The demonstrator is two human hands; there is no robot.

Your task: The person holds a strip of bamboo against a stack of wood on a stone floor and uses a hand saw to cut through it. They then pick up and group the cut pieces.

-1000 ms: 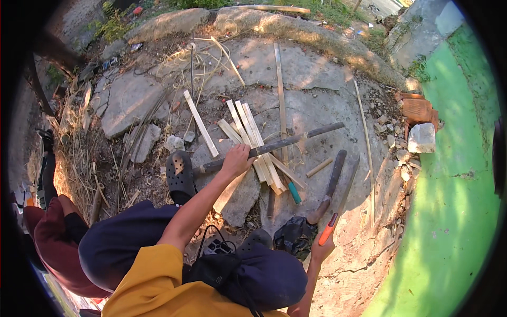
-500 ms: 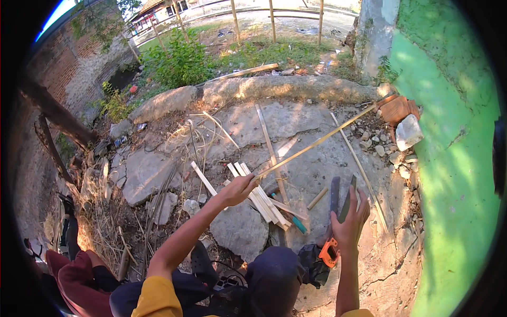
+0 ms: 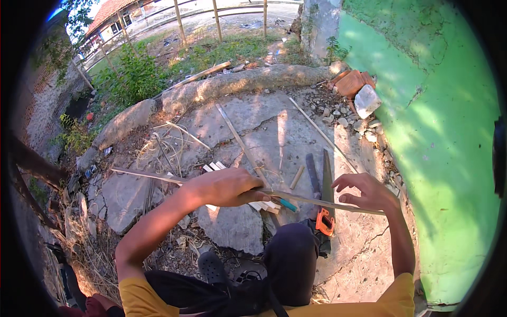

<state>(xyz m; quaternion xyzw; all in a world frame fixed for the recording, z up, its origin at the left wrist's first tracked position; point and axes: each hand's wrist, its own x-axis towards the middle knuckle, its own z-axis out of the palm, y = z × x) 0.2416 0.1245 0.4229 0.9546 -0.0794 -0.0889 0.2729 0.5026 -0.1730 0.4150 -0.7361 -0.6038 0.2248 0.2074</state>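
Observation:
A long, thin wooden strip [image 3: 327,203] lies crosswise above my knee, gripped near its middle by my left hand [image 3: 227,186]. My right hand [image 3: 369,191] hovers by the strip's right end, fingers apart and curved, holding nothing. Below the strip, on the ground, is a handsaw [image 3: 325,222] with an orange handle; its blade points away from me. A dark flat blade [image 3: 312,173] rests beside the saw. Partly covered by my left hand is a bundle of short pale wood strips [image 3: 212,167]. A teal handle [image 3: 288,205] shows just under the long strip.
Cracked concrete slabs [image 3: 232,227] form the ground. Longer strips [image 3: 323,134] and a short stick [image 3: 297,177] lie farther out. A green wall [image 3: 422,132] bounds the right side, with bricks [image 3: 350,83] and stones at its foot. A low stone edge [image 3: 237,87] crosses the far side.
The long strip has swung from pointing far right to lying crosswise before me. My right hand has left the saw and dark blade and moved toward the strip's right end. The view has shifted right.

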